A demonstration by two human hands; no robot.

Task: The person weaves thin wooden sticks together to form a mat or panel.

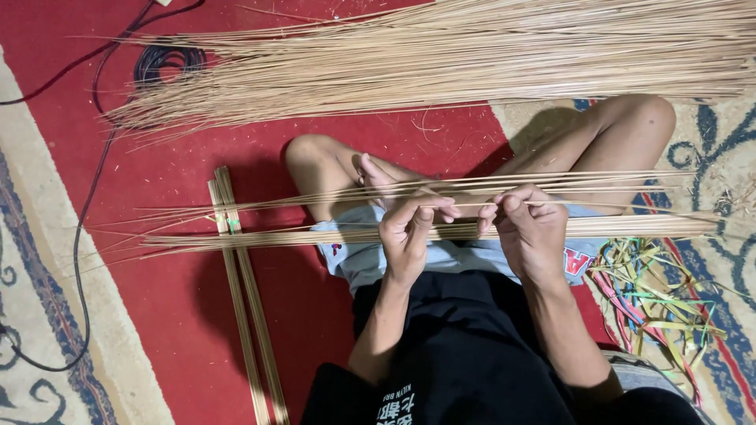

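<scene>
I sit cross-legged on a red carpet. My left hand (409, 232) and my right hand (529, 228) are raised over my lap, both pinching a thin tan stick (598, 204) that runs left to right between them. A small bundle of similar thin sticks (260, 238) lies across my knees just beyond my hands. A much larger pile of long tan sticks (441, 59) is spread on the floor past my legs.
A pair of flat wooden slats (244, 307) lies on the red carpet (157, 181) to my left. Tangled coloured plastic strips (657, 303) sit at my right hip. A black cable (79, 260) loops along the left, with a coil (167, 61) near the top.
</scene>
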